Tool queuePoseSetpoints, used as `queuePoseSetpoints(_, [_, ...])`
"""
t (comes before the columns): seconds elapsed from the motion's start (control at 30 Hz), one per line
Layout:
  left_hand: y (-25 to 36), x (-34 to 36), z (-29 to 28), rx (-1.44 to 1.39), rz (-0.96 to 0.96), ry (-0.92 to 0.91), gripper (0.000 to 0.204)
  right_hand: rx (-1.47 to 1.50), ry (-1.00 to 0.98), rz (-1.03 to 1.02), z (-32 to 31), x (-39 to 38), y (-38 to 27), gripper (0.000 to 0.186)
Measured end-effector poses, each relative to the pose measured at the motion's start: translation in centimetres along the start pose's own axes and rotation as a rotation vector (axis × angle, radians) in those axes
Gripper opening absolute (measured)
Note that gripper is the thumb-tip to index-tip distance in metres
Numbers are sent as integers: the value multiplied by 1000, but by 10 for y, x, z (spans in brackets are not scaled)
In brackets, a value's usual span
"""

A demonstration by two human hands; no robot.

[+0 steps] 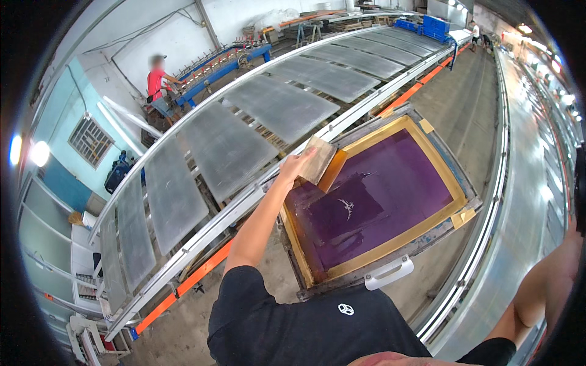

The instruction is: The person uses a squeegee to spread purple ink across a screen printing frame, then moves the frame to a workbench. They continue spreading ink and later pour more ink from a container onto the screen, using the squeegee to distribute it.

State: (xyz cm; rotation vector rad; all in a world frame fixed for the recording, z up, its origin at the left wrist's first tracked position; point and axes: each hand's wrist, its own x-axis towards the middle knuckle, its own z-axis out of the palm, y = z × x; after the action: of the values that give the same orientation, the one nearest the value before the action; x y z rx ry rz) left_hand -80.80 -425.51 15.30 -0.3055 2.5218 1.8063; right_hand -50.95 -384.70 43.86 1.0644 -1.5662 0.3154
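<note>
The left hand [296, 167] was closed around a wooden squeegee [318, 160], whose amber blade [332, 172] stood at 3 o'clock from it. The framed screen [437, 156], with purple ink [390, 195], lay toward 4 o'clock. The right hand was outside the view; its state I could not tell.

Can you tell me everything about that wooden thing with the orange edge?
The squeegee looks like a flat, pale brown wooden block with a scuffed face. An orange strip, see-through-looking and perhaps rubbery, runs along one long edge. The left hand grips it on the side away from that strip. It's tilted, near the picture's upper left corner of the purple screen. I can't tell whether the strip touches the screen.
</note>
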Motion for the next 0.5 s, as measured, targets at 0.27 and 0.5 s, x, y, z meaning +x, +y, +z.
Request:
queuePoseSetpoints(0.27, [59, 161, 122, 62, 43, -38, 118, -211, -29, 89, -4, -105, 167, 31])
queuePoseSetpoints(0.5, [149, 237, 268, -71, 153, 45, 78, -487, -40, 115, -49, -189, 305, 30])
